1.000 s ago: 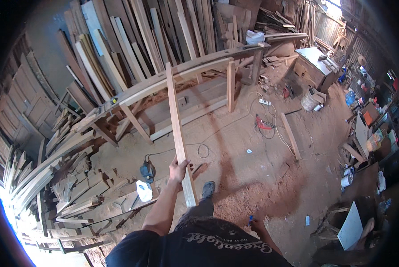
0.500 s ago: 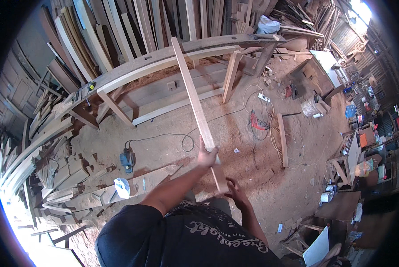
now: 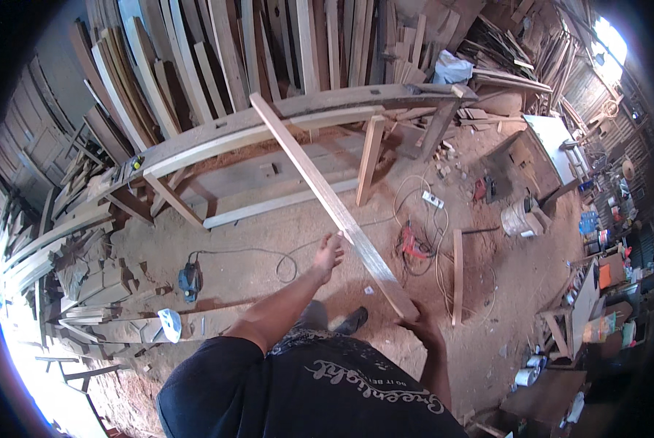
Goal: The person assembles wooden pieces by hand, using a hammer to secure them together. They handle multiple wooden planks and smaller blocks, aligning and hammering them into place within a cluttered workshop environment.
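Note:
A long pale wooden board point(image 3: 316, 182) slants across the view, its far end over the workbench and its near end low on the right. My right hand point(image 3: 425, 333) grips that near end from below, its fingers partly hidden by the wood. My left hand point(image 3: 328, 254) is open beside the middle of the board, the fingers apart and the fingertips close to its left edge. Whether they touch the wood I cannot tell.
A long workbench point(image 3: 298, 106) with a pale wooden frame point(image 3: 250, 212) at it stands ahead. A blue power tool point(image 3: 189, 281), a red power tool point(image 3: 414, 244), cords and a white power strip point(image 3: 433, 199) lie on the dusty floor. Planks point(image 3: 225, 51) lean behind the bench.
The board's near end has swung right with my right hand, and its far end has shifted left. My left hand has let go of the board and opened beside it.

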Motion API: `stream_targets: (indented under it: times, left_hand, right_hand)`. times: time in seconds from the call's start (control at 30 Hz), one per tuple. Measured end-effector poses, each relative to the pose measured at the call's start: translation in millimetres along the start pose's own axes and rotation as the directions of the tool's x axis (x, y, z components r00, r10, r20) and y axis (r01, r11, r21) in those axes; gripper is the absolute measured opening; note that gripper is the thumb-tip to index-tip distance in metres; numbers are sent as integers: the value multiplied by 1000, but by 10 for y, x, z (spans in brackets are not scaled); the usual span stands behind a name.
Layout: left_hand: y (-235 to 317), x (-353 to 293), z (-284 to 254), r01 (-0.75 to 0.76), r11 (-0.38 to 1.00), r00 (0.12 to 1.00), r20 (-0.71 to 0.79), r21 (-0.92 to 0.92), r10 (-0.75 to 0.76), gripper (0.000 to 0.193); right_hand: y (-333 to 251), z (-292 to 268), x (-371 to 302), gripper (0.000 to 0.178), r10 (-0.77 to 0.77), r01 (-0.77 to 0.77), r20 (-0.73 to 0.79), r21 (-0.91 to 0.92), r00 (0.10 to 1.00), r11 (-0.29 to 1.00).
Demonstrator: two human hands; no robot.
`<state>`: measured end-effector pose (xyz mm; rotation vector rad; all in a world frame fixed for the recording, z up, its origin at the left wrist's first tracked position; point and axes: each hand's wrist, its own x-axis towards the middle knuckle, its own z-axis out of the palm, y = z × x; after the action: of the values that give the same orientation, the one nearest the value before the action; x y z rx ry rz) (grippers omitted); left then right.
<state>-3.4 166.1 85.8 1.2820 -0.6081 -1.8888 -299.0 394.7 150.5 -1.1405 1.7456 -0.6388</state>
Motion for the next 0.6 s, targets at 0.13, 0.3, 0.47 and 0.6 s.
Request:
stream_targets:
  times: [0.13,0.3,0.47,0.6]
  left_hand:
    - [582,600,218,-57,998,990,-128,-8,55,98]
    - [1160,1279,420,-123,992,964,-238,4,120,97]
    - [1588,2052,681,-156,988,937,-315,4,149,79]
    - [1707,2755,686,-219,956,934,-325,-194,149,63]
  right_hand:
    - [-90,-953,380,63,145,-140,32,526,989,839]
    - [-64,-1522,1026,51,204,-12,-144,789,968,615]
    - [764,-1852,1981,46,-29,271,-509,408,860,872]
    - [311,-2132,2823,48,310,240,-413,850,857,469]
